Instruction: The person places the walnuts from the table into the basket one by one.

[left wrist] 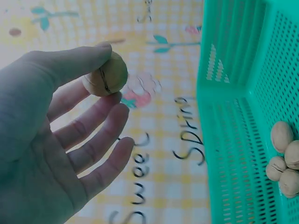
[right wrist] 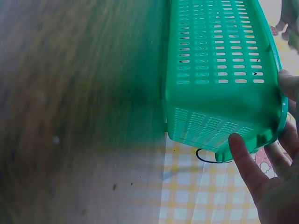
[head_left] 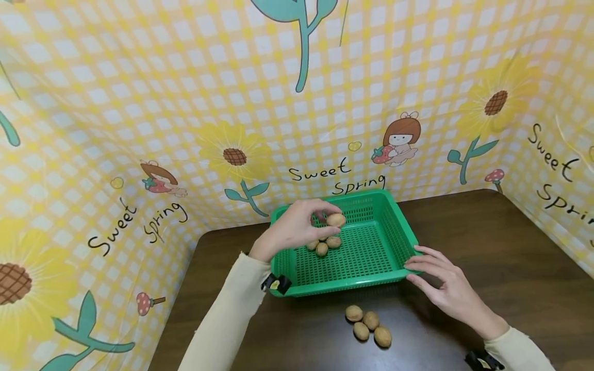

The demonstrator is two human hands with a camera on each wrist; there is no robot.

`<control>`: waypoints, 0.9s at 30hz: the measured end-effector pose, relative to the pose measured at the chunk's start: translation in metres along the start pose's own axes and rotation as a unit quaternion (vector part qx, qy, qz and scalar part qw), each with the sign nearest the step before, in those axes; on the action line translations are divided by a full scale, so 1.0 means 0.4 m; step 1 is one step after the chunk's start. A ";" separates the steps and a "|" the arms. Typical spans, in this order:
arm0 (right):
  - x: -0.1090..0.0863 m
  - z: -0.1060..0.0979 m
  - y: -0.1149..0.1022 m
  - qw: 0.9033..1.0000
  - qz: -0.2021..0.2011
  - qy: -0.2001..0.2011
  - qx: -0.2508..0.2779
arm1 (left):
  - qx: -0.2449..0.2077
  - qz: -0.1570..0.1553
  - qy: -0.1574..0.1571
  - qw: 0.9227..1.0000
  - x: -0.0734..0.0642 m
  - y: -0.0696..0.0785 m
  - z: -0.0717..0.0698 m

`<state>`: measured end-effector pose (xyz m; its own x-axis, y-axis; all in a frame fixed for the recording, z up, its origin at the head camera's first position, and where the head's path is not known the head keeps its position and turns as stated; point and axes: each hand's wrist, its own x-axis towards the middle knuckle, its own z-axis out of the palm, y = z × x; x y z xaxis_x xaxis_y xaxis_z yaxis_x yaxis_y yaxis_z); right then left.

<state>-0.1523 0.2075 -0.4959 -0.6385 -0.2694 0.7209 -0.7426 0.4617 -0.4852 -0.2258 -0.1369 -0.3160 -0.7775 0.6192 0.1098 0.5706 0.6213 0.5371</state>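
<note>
My left hand (head_left: 297, 226) pinches a walnut (head_left: 336, 220) between thumb and fingertips, above the left part of a green plastic basket (head_left: 357, 281). In the left wrist view the held walnut (left wrist: 106, 77) shows a dark seam, and the other fingers of that hand are spread apart. Several walnuts (head_left: 322, 249) lie together on the basket floor, partly hidden below the hand. At the basket's near right corner, my right hand (head_left: 447, 286) holds the rim, its thumb low on the near side. The right wrist view shows one finger (right wrist: 245, 161) along the outer end wall.
Several more walnuts (head_left: 362, 331) sit in a cluster on the brown wooden table (head_left: 482, 226), just in front of the basket. A yellow checked cloth (head_left: 223, 93) with printed sunflowers hangs behind the table and along its sides.
</note>
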 end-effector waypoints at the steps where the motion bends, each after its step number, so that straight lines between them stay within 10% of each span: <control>1: 0.000 0.000 0.001 1.000 0.001 0.000 0.000 | 0.000 -0.003 0.004 1.000 0.013 -0.012 0.001; 15: 0.011 0.003 0.016 1.000 0.011 -0.002 -0.006 | -0.010 -0.117 0.002 0.993 0.141 -0.204 0.066; 27: -0.006 0.006 0.008 1.000 0.004 0.002 -0.006 | -0.007 -0.160 -0.029 0.987 0.150 -0.295 0.183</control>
<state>-0.1536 0.2076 -0.5005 -0.6438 -0.2615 0.7191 -0.7347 0.4741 -0.4853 -0.3206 -0.1378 -0.4339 -0.9004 0.4197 -0.1150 0.2948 0.7827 0.5482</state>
